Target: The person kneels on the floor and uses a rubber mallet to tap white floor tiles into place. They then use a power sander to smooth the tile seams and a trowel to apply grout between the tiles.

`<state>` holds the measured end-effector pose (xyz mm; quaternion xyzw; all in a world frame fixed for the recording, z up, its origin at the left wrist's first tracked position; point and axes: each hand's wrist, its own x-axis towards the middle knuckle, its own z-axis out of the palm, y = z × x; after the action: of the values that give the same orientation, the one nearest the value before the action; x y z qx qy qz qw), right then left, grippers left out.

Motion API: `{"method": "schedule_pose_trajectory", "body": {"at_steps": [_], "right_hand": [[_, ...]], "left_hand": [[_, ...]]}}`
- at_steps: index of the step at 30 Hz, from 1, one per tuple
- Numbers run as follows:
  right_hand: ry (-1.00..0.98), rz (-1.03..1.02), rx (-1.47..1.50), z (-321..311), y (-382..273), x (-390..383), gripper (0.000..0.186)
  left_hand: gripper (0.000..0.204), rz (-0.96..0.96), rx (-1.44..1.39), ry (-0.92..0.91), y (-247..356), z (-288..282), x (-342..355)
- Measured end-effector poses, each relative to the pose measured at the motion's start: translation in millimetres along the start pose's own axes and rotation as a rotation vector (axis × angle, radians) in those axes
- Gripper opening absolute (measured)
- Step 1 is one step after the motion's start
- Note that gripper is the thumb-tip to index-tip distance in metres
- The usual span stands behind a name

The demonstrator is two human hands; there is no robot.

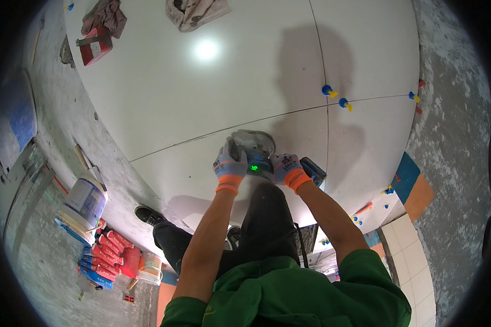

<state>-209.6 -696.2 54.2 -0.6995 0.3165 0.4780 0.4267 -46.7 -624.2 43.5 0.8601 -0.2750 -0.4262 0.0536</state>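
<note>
A cordless tile vibrator (261, 162) with a blue body, a lit green display and a round grey pad rests on a large pale floor tile (191, 122). My left hand (229, 164), in a grey and orange work glove, is closed round the tool's left side. On its right side my gloved right hand (287, 169) grips it, close to the dark battery (313, 170). My fingertips are partly hidden. Just beyond the pad runs a thin joint between the tiles. Blue and yellow tile levelling clips (327, 91) stand in the joints to the right.
A red tray-like box (95, 46) and crumpled cloths (197, 12) lie on the far tiles. At left, a white bucket (85, 201) and stacked red bags (112, 253) stand on rough grey concrete. More clips (387, 190) sit along the right tile edge. My knee is just behind the tool.
</note>
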Motion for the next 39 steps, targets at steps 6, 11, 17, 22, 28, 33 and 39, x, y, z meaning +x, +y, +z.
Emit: {"method": "schedule_pose_trajectory", "body": {"at_steps": [6, 11, 17, 22, 28, 33, 39], "right_hand": [[0.009, 0.008, 0.011, -2, 0, -1, 0.077], [0.093, 0.002, 0.068, 2, 0, -1, 0.063], [0.055, -0.004, 0.103, 8, 4, 0, 0.071], [0.116, 0.007, 0.071, 15, 6, 1, 0.076], [0.111, 0.008, 0.13, 12, 7, 2, 0.067], [0.095, 0.012, 0.133, 4, 6, -2, 0.066], [0.064, 0.031, 0.124, 6, 7, -2, 0.062]], "left_hand": [[0.05, 0.035, 0.049, -0.013, 6, -3, 1], [0.043, 0.054, 0.065, 0.045, 7, -1, 3], [0.049, 0.058, 0.084, 0.001, 6, 1, 4], [0.047, 0.023, 0.064, -0.025, 10, 0, 3], [0.045, 0.058, 0.017, 0.012, 13, 1, 3], [0.045, 0.097, -0.032, 0.035, 10, 3, 4], [0.048, 0.098, 0.02, 0.021, 11, 2, 3]]}}
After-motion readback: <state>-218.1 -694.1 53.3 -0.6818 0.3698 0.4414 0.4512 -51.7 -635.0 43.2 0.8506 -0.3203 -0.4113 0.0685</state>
